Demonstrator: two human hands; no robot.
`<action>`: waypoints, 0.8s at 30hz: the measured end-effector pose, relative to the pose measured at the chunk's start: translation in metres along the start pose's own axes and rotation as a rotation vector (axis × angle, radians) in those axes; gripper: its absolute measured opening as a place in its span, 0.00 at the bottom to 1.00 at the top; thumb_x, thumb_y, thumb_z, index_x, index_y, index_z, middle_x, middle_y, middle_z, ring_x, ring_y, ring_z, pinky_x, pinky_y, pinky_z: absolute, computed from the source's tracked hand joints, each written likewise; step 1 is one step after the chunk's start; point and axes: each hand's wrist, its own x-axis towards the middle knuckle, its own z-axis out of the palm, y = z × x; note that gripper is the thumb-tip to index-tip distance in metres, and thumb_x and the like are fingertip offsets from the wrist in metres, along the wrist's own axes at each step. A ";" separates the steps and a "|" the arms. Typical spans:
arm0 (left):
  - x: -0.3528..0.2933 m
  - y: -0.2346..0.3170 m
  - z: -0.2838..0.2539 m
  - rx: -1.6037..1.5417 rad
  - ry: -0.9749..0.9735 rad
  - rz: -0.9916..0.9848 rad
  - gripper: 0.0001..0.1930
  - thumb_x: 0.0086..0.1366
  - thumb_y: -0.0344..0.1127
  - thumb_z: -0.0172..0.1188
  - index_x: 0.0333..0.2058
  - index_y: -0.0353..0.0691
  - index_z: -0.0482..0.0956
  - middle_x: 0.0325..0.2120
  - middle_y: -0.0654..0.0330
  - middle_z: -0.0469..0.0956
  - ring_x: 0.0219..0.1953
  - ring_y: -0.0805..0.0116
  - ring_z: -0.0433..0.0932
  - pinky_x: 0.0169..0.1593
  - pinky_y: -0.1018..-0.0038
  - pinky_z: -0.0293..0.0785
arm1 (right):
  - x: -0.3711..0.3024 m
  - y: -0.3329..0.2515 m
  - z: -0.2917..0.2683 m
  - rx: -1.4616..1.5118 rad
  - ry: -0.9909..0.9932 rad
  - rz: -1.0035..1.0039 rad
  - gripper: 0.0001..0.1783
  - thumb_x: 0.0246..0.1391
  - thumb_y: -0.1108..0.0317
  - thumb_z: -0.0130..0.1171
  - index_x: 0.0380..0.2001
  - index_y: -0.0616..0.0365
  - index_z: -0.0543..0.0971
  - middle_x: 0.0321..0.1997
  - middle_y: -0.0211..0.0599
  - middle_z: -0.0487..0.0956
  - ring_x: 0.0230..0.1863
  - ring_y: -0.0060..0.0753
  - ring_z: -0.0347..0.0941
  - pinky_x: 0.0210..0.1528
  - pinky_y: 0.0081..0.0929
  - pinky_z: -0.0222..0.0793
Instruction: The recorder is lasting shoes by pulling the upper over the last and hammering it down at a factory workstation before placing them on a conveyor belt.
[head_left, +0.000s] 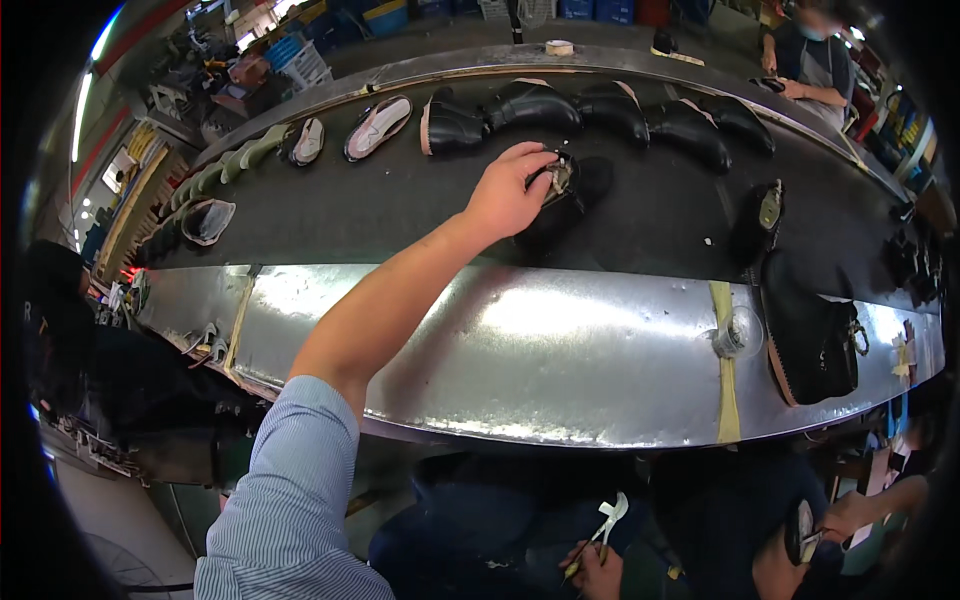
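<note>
My left arm in a striped sleeve reaches across the metal ledge to the dark conveyor belt. My left hand is closed on the upper edge of a black boot, thumb and fingers gripping around its opening. Much of that boot blends into the dark belt. Low in the picture, over my dark-clothed lap, my right hand is closed around the handles of a pair of pliers. The shiny head of the pliers points up, and nothing shows in its jaws.
Several black boots line the belt's far side, with pale-soled shoes to their left. A tall black boot stands on the metal ledge beside a clear cup. Another person's hand is at lower right; a co-worker stands across.
</note>
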 end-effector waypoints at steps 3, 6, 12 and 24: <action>-0.001 0.002 0.005 0.131 0.025 0.054 0.12 0.64 0.34 0.57 0.45 0.41 0.80 0.53 0.50 0.74 0.48 0.50 0.78 0.52 0.64 0.76 | 0.008 0.005 -0.004 -0.006 -0.039 0.060 0.21 0.66 0.54 0.50 0.27 0.58 0.80 0.21 0.29 0.78 0.19 0.21 0.68 0.21 0.21 0.61; 0.003 0.021 0.005 0.212 -0.045 0.020 0.12 0.63 0.31 0.56 0.44 0.36 0.79 0.55 0.47 0.72 0.49 0.45 0.76 0.52 0.63 0.75 | 0.014 0.017 -0.008 0.110 0.003 0.054 0.19 0.65 0.55 0.51 0.31 0.59 0.80 0.24 0.33 0.81 0.19 0.21 0.69 0.21 0.20 0.62; 0.000 0.025 0.007 0.224 0.004 0.019 0.13 0.64 0.31 0.56 0.46 0.37 0.77 0.58 0.48 0.68 0.47 0.45 0.77 0.50 0.62 0.76 | 0.020 0.006 -0.009 0.035 -0.057 0.092 0.17 0.66 0.57 0.51 0.36 0.61 0.79 0.27 0.37 0.82 0.20 0.21 0.71 0.20 0.18 0.62; 0.009 0.032 0.004 0.273 -0.158 -0.087 0.19 0.65 0.38 0.53 0.52 0.38 0.71 0.60 0.47 0.65 0.56 0.45 0.72 0.55 0.57 0.72 | 0.025 0.006 -0.013 0.058 -0.053 0.107 0.20 0.66 0.52 0.49 0.38 0.60 0.78 0.28 0.36 0.82 0.16 0.18 0.65 0.17 0.18 0.55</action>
